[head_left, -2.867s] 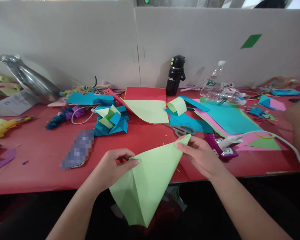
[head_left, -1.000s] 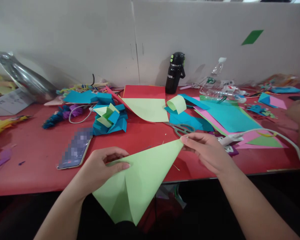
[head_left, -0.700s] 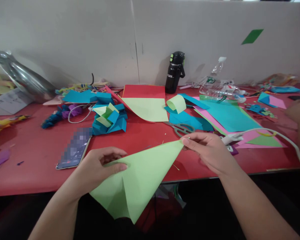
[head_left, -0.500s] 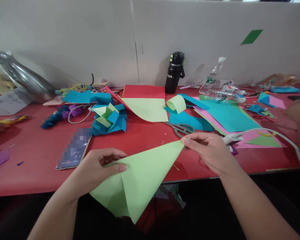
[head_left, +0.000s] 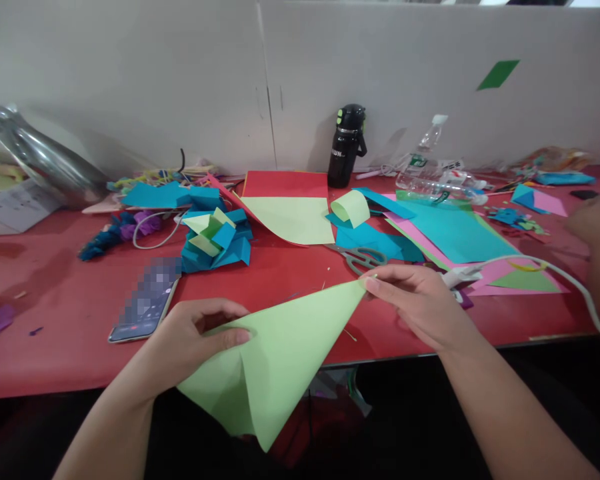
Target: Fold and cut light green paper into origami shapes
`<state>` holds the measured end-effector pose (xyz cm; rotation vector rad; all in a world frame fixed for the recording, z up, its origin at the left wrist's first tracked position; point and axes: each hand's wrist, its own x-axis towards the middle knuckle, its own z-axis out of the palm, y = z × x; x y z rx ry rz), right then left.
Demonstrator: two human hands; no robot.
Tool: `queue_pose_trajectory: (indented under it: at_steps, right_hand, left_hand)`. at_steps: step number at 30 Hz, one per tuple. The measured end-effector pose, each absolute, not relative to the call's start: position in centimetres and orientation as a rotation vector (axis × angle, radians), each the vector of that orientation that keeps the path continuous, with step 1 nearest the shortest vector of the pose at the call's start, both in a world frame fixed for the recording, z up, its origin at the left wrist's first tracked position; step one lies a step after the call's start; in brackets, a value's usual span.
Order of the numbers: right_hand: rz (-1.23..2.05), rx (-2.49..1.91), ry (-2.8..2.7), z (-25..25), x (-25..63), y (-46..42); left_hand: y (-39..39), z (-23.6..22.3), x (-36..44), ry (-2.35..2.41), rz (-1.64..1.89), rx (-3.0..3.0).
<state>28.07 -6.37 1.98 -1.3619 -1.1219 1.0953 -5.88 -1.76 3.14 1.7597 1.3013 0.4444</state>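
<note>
At red table point(head_left: 95, 293), both hands point(head_left: 180, 343) point(head_left: 415, 303) pinch green sheet point(head_left: 295, 353); scissors point(head_left: 350, 253) beyond, tips perhaps under pale paper point(head_left: 295, 217)

Red bench point(head_left: 70, 300): black flask point(head_left: 342, 160) upright before grey partition point(head_left: 180, 80); metal jug point(head_left: 55, 160) at far left beside white box point(head_left: 25, 208); phone point(head_left: 147, 300) lying face up; clear plastic bottles point(head_left: 443, 191) right of flask

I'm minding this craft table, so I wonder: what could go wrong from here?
The light-green paper might crease unevenly: the left hand and right hand hold its upper edge while its lower corner hangs past the table. The right hand, close to the scissors, could nudge them.
</note>
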Motion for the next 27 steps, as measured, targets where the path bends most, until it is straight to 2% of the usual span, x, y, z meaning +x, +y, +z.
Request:
queue_pose_trajectory:
  at_steps: [10,27]
  right_hand:
    - [1.180,-1.238,-1.081,1.64,28.31,-6.38]
    - [1.143,-1.305,-1.024,1.16,28.50,-6.02]
  left_hand:
    - [-1.77,3.25,-5.90,1.292,0.463,1.753]
    - [-2.25,3.60,-5.75,1.255,0.472,1.700]
